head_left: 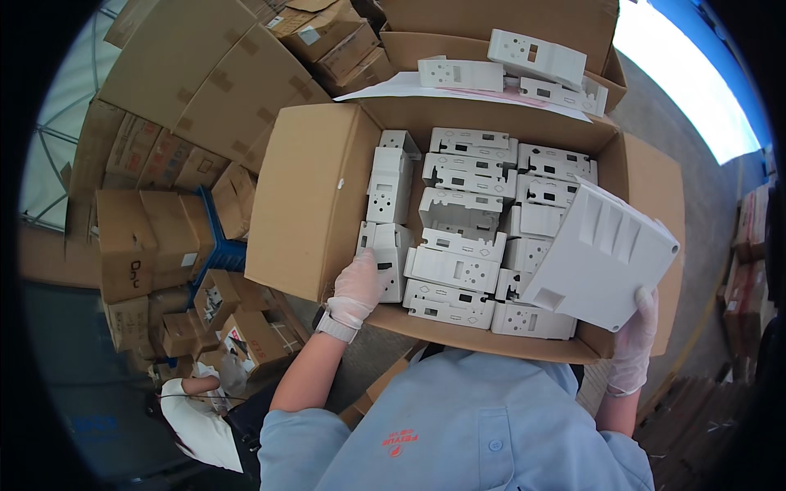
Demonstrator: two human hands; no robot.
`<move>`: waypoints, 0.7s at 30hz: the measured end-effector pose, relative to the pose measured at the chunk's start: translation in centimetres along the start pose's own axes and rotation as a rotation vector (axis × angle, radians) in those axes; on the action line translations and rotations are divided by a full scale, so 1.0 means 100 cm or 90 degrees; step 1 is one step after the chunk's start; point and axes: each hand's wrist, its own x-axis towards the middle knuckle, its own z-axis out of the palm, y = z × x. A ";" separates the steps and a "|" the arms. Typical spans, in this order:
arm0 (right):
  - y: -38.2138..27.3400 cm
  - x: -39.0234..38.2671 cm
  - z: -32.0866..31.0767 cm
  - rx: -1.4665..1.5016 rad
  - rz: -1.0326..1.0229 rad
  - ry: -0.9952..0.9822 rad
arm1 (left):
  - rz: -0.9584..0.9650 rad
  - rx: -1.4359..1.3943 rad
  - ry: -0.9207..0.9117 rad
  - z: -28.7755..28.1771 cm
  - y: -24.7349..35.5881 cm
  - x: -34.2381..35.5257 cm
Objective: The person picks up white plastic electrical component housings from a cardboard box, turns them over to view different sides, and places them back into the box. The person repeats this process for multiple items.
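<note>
An open cardboard box in front of me holds rows of white plastic housings with slots and round holes. My left hand, in a thin white glove, is closed at the near left corner of the box, its fingers against a white plastic housing there. My right hand, gloved too, grips the lower right edge of a flat white plastic panel. The panel is tilted over the right side of the box and hides some housings beneath it. My right thumb shows; the other fingers are mostly behind the panel.
Beyond the box, loose white housings lie on a paper sheet by another carton. Stacked cartons and a blue frame stand at the left. Another person works at the lower left. Flattened cardboard lies at the lower right.
</note>
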 end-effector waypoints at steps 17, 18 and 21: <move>-0.001 0.003 -0.006 0.023 0.013 -0.011 | -0.063 -0.330 -0.198 -0.035 -0.002 0.022; -0.001 0.003 -0.006 0.024 0.014 -0.014 | -0.073 -0.313 -0.208 -0.045 0.002 0.020; -0.001 0.004 -0.007 0.034 0.016 -0.017 | -0.059 -0.082 -0.148 -0.064 0.022 0.000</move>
